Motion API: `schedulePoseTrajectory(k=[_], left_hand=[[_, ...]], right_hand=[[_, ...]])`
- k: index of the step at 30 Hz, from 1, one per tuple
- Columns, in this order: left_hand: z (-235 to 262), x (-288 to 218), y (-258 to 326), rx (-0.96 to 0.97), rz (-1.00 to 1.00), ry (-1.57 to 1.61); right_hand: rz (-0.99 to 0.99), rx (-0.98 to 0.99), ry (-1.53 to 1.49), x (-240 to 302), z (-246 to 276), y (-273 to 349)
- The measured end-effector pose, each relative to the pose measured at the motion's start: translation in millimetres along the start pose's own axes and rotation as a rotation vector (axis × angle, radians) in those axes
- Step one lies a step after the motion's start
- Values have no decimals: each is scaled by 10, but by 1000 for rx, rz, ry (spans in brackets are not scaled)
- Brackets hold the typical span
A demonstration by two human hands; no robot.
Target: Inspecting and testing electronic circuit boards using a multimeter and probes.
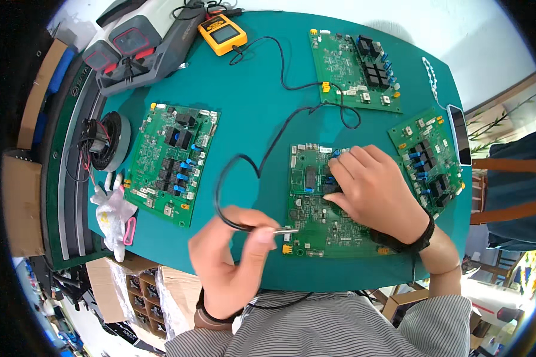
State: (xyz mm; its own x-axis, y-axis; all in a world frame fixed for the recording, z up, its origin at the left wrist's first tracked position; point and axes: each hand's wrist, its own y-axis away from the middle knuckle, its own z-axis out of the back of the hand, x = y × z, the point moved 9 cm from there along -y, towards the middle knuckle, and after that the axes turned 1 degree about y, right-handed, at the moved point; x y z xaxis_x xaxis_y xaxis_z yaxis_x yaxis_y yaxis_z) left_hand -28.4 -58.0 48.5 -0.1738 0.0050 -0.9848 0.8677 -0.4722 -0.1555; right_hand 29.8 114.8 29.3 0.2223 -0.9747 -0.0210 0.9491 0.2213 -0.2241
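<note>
My left hand (235,256) pinches a thin metal-tipped probe (284,231) on a black cable (237,158). The tip lies over the left edge of a green circuit board (315,235) in front of me, beside a white connector; whether it touches cannot be made out. My right hand (375,187) rests on that same board, fingers curled over its black and blue components and hiding part of them. From the probe, the cable loops across the table to a yellow handheld meter (223,34) at the far side.
More circuit boards lie at left (171,163), far right (354,71) and right (429,160). A round black speaker-like part (114,141) and a white glove (113,219) sit by the left edge of the green table (250,89). A phone (458,135) lies at the right edge.
</note>
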Motion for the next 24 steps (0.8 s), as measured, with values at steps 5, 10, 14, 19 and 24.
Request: schedulePoseTrajectory(k=[5, 10, 14, 19, 24], left_hand=[[-251, 53, 67, 195, -28, -428], [-268, 258, 51, 199, 137, -539], [-301, 272, -29, 194, 210, -468], [-410, 404, -135, 216, 123, -580], [-463, 438, -130, 253, 57, -624]], right_hand=[[-22, -17, -63, -49, -1, -7], [-37, -46, -94, -91, -8, 12], [-29, -31, -135, -120, -34, 28], [-34, -26, -165, -131, -65, 34], [-24, -58, -152, -129, -43, 27]])
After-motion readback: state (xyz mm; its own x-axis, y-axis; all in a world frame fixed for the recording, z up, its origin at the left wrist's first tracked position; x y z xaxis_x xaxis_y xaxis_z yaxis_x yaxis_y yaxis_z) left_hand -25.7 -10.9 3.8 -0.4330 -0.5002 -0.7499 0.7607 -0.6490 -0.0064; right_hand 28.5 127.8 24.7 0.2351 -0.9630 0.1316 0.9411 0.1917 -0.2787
